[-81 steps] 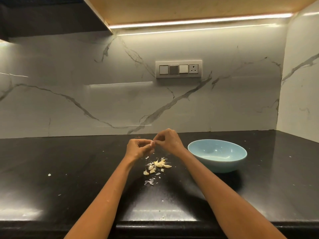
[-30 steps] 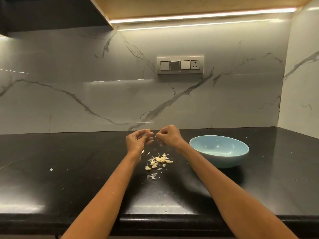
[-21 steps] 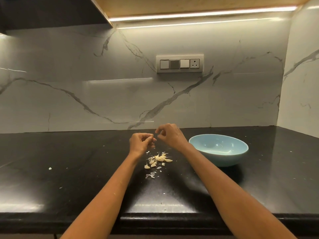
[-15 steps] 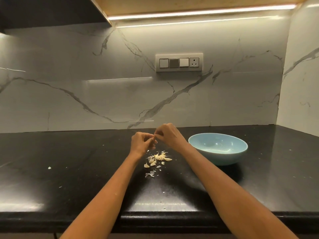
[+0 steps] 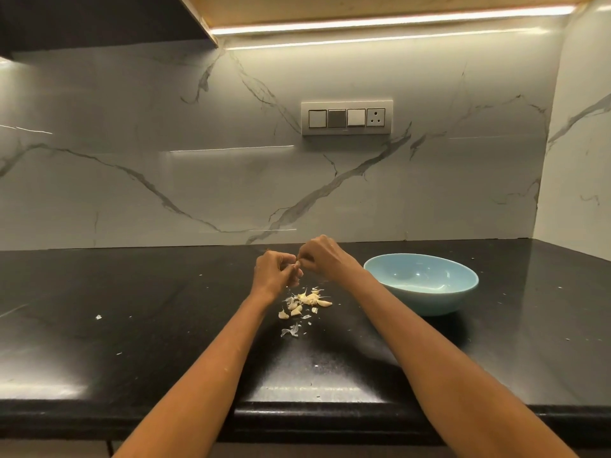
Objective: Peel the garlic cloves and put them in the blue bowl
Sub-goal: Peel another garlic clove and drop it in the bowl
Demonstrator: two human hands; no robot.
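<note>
Pinching one garlic clove point(image 5: 298, 263) between them — left hand point(image 5: 276, 274), right hand point(image 5: 322, 257) — its long axis too hidden to tell.

a home kitchen: black countertop point(image 5: 132, 325), marble backsplash point(image 5: 165, 160), switch panel point(image 5: 346, 118)

Countertop point(image 5: 132, 325) (black): garlic cloves point(image 5: 305, 302), blue bowl point(image 5: 426, 300).

Garlic cloves point(image 5: 305, 302) left of blue bowl point(image 5: 426, 299)
</note>
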